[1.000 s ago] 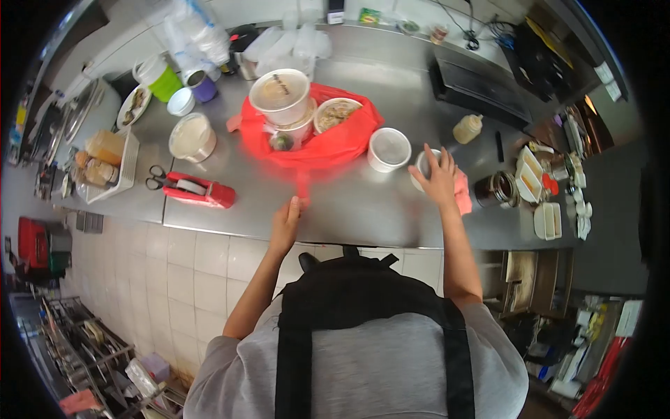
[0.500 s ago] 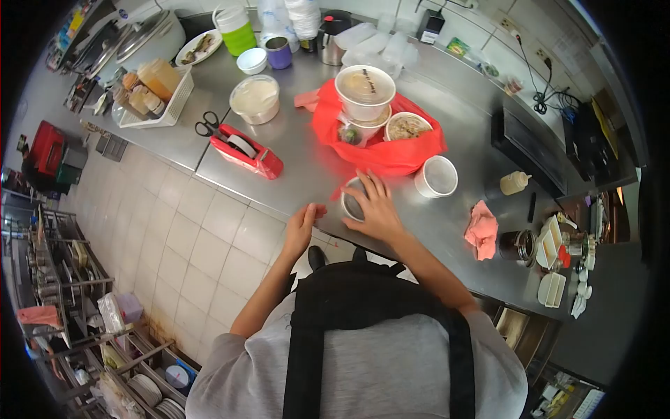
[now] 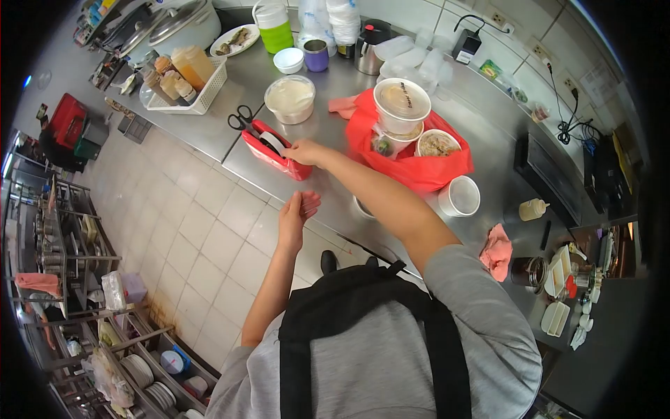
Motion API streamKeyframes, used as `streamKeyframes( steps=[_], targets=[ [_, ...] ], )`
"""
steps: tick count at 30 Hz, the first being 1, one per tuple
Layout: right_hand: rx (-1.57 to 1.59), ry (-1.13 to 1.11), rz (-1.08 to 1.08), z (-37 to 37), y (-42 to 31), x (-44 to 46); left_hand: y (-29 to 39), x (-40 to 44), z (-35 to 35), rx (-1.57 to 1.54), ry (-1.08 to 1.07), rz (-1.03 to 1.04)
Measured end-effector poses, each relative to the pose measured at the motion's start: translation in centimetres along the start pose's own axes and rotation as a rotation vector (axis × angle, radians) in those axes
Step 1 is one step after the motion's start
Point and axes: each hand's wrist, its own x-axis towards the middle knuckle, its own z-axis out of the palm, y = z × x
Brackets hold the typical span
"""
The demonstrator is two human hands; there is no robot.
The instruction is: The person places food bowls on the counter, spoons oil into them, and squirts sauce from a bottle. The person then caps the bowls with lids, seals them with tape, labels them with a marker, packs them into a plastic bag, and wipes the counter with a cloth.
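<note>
My right hand (image 3: 305, 151) is closed in a pinch at the right end of the red tape dispenser (image 3: 283, 158), beside the tape roll (image 3: 271, 142); what its fingers hold is too small to make out. My left hand (image 3: 299, 213) is raised in front of the counter edge, with something reddish at its fingers that I cannot make out. Under my right forearm a round container (image 3: 363, 207) is mostly hidden. Right of that forearm, the red bag (image 3: 435, 172) lies open around stacked lidded tubs (image 3: 403, 105) and a food tub (image 3: 437, 144). A white cup (image 3: 460, 196) stands beside it.
Black scissors (image 3: 242, 117) lie by the dispenser's left end. Behind it stands a tub of pale food (image 3: 289, 99). A basket of bottles (image 3: 206, 94) is farther left. At the right are a pink cloth (image 3: 496, 252), a squeeze bottle (image 3: 533, 209) and a dark jar (image 3: 528, 272).
My right hand has left the round container near the counter edge and reached left to the tape dispenser. My left hand remains near the edge. The view has shifted left.
</note>
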Motion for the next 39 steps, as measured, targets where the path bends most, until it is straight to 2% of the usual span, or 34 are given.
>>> streamKeyframes(
  steps=[3,6,7,8,10,13,14,16,18,19,22,23,24,26,27,30,32,35,39],
  targets=[
    [0.147,-0.058,-0.12,-1.7,0.5,-2.8,-0.2,1.1,0.4,-0.062,-0.025,-0.027],
    [0.174,-0.124,-0.133,-7.4,-0.3,-14.1,0.0,2.8,0.7,-0.08,-0.013,0.002],
    [0.158,-0.161,-0.229,-9.3,1.7,-16.9,0.3,3.4,0.8,-0.082,0.0,0.02],
    [0.289,-0.109,-0.289,-10.4,2.7,-21.2,0.7,4.1,0.9,-0.057,0.026,0.005],
    [0.152,-0.076,-0.332,-12.9,4.9,-27.5,1.6,5.4,1.2,-0.005,0.078,-0.025],
    [0.186,0.004,-0.261,-12.1,8.7,-31.6,2.2,7.6,2.1,0.183,0.17,0.003],
    [0.219,0.002,-0.22,-11.6,9.3,-31.9,2.2,8.0,2.4,0.248,0.195,0.011],
    [0.29,-0.006,-0.14,-9.5,10.1,-31.6,1.9,7.8,2.6,0.571,0.319,0.1],
    [0.211,0.085,-0.198,-7.4,10.9,-31.3,2.1,7.8,2.9,0.886,0.45,0.211],
    [0.209,0.099,-0.192,-6.6,10.9,-31.4,1.5,7.7,2.8,1.196,0.537,0.28],
    [0.317,0.188,-0.154,-5.9,10.7,-32.0,1.1,6.7,2.1,1.039,0.422,0.372],
    [0.393,0.241,-0.097,-6.0,10.5,-32.6,1.4,6.6,2.5,0.624,0.28,0.47],
    [0.467,0.286,-0.033,-5.9,10.7,-33.4,1.3,6.1,2.7,0.512,0.248,0.485],
    [0.348,0.437,-0.063,-6.6,13.4,-33.5,4.4,3.8,6.5,0.276,0.199,0.522],
    [0.286,0.51,-0.083,-6.8,14.7,-33.0,3.4,4.5,6.7,0.264,0.155,0.55],
    [-0.019,0.623,0.266,-6.6,17.5,-31.0,-0.6,6.7,7.5,0.548,0.181,0.497],
    [-0.138,0.595,0.303,-4.6,19.0,-28.5,-6.3,9.0,6.5,0.524,0.055,0.248],
    [-0.276,0.585,0.283,-3.5,19.8,-24.5,-8.7,8.3,8.5,0.242,-0.023,0.226],
    [-0.331,0.505,0.281,-4.0,19.9,-23.7,-8.7,7.9,8.8,0.553,0.073,0.369]
  ],
)
